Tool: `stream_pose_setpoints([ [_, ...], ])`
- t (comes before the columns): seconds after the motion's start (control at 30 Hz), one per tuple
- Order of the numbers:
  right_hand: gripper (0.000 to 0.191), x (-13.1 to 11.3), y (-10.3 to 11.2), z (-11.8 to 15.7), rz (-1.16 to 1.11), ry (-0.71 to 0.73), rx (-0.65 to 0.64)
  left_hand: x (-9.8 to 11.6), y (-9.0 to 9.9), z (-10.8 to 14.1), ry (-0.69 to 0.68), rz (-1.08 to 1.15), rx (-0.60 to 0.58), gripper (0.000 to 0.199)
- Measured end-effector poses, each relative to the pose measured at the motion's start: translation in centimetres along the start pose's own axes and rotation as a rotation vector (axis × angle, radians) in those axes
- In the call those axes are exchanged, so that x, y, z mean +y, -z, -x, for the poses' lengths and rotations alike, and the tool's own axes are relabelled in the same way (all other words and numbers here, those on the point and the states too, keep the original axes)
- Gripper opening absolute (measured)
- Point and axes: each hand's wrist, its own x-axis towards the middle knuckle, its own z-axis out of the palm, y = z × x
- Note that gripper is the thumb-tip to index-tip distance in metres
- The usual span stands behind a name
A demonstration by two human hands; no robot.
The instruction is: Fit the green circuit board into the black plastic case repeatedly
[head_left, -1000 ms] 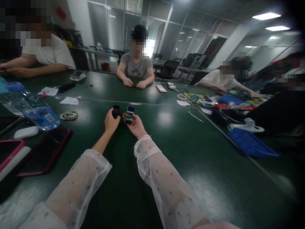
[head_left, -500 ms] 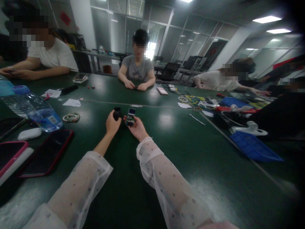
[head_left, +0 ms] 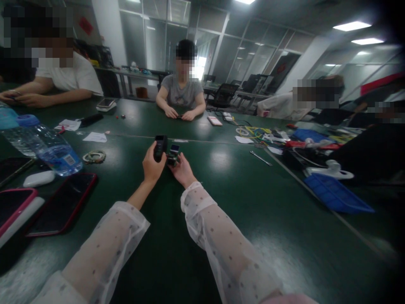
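Note:
My left hand (head_left: 153, 167) is closed round a small black rectangular casing (head_left: 161, 147), which stands nearly upright between thumb and fingers. Just to its right, my right hand (head_left: 184, 171) grips a small circuit board with a little screen (head_left: 174, 153) by its lower edge. The two parts are close together, almost side by side, above the dark green table (head_left: 202, 215). Fine details of the board are too small to make out, and whether the parts touch cannot be told.
Water bottles (head_left: 61, 154), a red-edged phone (head_left: 65, 204) and a coiled bracelet-like cord (head_left: 94, 156) lie to the left. A wrench (head_left: 260, 158), a blue tray (head_left: 337, 194) and tangled cables (head_left: 253, 133) are on the right. A person (head_left: 182, 90) sits opposite; others sit either side.
My left hand has turned and shifted slightly right, so the black casing shows more of its face and is nearer the circuit board. The right hand is almost unmoved.

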Motion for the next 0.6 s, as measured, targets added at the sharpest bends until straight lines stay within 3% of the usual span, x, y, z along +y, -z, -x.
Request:
stream_pose_setpoints([
  [0.27,0.027,-0.3,-0.9,0.8,-0.026,-0.016,0.028,2.1,-0.6,1.4,-0.151,-0.046,-0.118,0.057],
  [0.6,0.029,-0.3,-1.1,1.1,-0.023,-0.027,-0.002,1.8,-1.2,1.4,-0.188,-0.076,-0.162,0.059],
])
